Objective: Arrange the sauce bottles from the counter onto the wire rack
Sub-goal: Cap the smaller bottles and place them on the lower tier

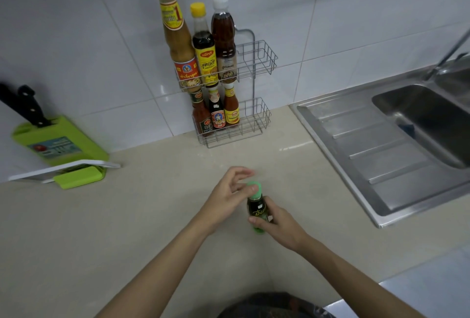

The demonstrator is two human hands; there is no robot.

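The right hand [277, 226] grip pinches the green-capped bottle [256, 209] above the table [127, 228]; the left hand [229, 190] grip hovers spread at the cap. Risk: the bottle slips, or knocks crowded bottles on the wire rack [256, 63].

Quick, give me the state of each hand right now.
Left hand: open, fingers spread by the green cap, gripping nothing.
Right hand: closed around the small dark sauce bottle, held over the counter.
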